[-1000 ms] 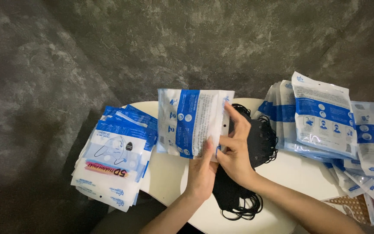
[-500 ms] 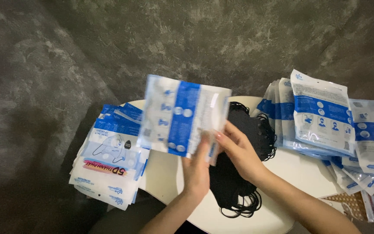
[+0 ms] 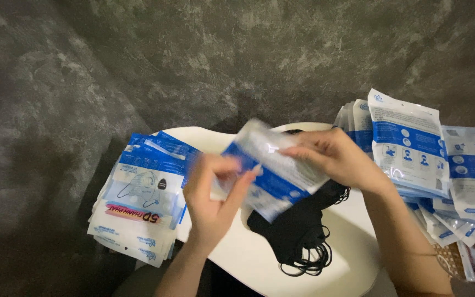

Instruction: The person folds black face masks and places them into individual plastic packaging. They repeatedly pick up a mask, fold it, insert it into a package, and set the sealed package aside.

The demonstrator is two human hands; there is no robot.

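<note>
While both hands hover over the small white table, they share one flat blue-and-white packet, which is blurred and tilted, its upper end toward the far side and its lower corner pointing down at the black masks. The left hand has its grip closed on the packet's left edge, thumb on top and fingers curled beneath. The right hand pinches the packet's upper right part, fingertips pressed flat on its face, so its grip is narrow and holding the same packet. The packet is lifted clear of the table, above the masks and not touching them as far as the blur lets one tell.

Under the hands, the black masks lie in a loose heap with their thin ear loops spilling toward the near rim of the table. On the left, a stack of packets fans out over the table's edge, the top one showing a drawing of a mask. On the right, a second stack of blue-and-white packets lies spread, overlapping one another. A mottled grey floor surrounds the table.
</note>
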